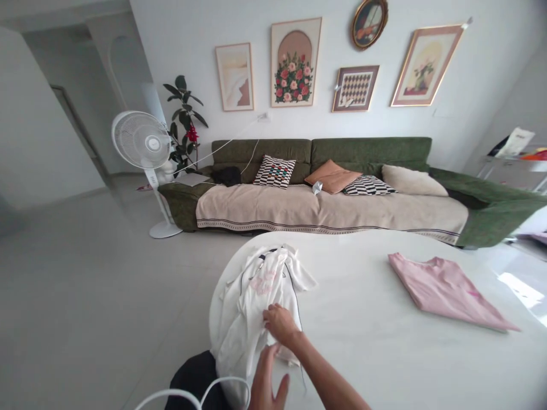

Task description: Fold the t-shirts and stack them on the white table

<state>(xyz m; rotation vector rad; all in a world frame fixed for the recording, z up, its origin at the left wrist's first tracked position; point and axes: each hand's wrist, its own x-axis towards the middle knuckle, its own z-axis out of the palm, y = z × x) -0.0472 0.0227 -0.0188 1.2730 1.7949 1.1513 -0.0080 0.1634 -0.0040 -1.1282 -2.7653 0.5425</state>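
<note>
A crumpled heap of white clothing lies on the left side of the white table [350, 319]. Its top piece is a white shirt [267, 285] with a pale pink print, and dark piping shows on the clothing beneath. My right hand [280, 323] reaches across from the right, its fingers closed on the shirt's fabric. Just below it, near the bottom edge, my left hand [265, 378] has thumb and forefinger apart beside the shirt's lower part. Whether it touches the cloth is hard to tell. A folded pink shirt [448, 290] lies flat on the table's right side.
Behind the table stands a green sofa [367, 149] with a beige cover and several cushions. A white standing fan [143, 139] and a plant [186, 122] are at its left end. A white looped cable [179, 393] and something black [194, 378] show at bottom left.
</note>
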